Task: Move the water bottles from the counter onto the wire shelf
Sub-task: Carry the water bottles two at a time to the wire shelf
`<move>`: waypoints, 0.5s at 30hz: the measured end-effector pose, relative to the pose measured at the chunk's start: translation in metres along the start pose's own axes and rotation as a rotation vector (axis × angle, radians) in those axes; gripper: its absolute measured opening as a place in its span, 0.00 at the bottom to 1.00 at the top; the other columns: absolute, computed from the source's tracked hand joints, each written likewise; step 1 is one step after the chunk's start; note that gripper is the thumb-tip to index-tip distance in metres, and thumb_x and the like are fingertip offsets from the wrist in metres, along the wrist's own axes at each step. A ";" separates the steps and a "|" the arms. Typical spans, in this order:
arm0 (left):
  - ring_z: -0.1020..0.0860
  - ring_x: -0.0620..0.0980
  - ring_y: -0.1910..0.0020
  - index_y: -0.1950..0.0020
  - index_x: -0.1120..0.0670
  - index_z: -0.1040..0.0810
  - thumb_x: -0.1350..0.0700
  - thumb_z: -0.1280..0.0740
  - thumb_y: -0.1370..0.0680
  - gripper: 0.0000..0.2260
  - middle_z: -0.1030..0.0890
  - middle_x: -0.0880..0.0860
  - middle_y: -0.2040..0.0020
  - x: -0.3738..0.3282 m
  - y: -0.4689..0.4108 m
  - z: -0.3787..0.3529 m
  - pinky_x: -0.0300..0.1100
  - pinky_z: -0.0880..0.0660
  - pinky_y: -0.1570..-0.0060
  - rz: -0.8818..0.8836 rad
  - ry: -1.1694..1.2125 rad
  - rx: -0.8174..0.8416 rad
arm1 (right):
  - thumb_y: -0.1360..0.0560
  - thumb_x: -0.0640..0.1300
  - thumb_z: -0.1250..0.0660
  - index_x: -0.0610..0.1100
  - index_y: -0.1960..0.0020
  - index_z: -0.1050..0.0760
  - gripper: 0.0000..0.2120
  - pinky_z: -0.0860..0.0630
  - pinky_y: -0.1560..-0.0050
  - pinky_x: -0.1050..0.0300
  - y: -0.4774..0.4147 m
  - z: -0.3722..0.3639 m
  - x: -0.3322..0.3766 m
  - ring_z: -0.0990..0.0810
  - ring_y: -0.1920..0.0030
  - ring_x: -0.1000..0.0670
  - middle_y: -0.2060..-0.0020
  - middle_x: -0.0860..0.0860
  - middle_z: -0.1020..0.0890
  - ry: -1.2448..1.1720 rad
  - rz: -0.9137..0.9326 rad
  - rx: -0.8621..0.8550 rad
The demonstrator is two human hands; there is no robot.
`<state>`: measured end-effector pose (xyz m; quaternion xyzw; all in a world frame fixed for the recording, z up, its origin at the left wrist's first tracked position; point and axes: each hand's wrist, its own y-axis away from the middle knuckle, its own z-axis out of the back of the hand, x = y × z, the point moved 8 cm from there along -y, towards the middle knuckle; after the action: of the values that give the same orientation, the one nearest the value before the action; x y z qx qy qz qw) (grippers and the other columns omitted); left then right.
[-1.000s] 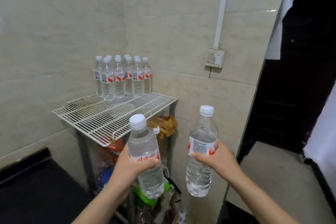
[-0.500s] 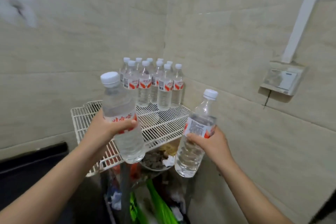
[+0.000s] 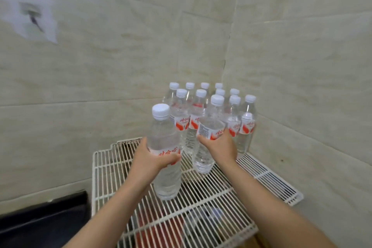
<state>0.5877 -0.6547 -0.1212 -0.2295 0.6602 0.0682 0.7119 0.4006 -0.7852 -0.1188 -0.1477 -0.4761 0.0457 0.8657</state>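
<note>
My left hand (image 3: 150, 162) grips a clear water bottle (image 3: 166, 147) with a white cap and red label, held upright just above the white wire shelf (image 3: 104, 169). My right hand (image 3: 218, 146) holds a second bottle (image 3: 209, 133) upright over the shelf, right in front of a group of several matching bottles (image 3: 246, 123) standing in the back corner. I cannot tell whether either held bottle touches the wires.
Beige tiled walls meet in a corner right behind the bottle group. A black counter edge (image 3: 44, 219) lies at the lower left. Red and blue items show blurred beneath the shelf wires (image 3: 173, 229).
Both hands have carried their bottles forward and over the shelf, toward the standing group. The view has moved closer to the corner.
</note>
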 end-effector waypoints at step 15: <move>0.21 0.56 0.47 0.40 0.56 0.29 0.62 0.23 0.40 0.30 0.20 0.56 0.45 0.009 -0.087 -0.078 0.56 0.23 0.47 0.020 -0.103 0.024 | 0.34 0.45 0.26 0.45 0.54 0.24 0.11 0.26 0.60 0.61 -0.032 -0.023 -0.017 0.19 0.55 0.50 0.60 0.52 0.19 0.255 0.065 0.339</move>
<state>0.5528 -0.7664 -0.1112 -0.2104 0.6257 0.0790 0.7469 0.4087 -0.8242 -0.1346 -0.0199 -0.3431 0.1342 0.9295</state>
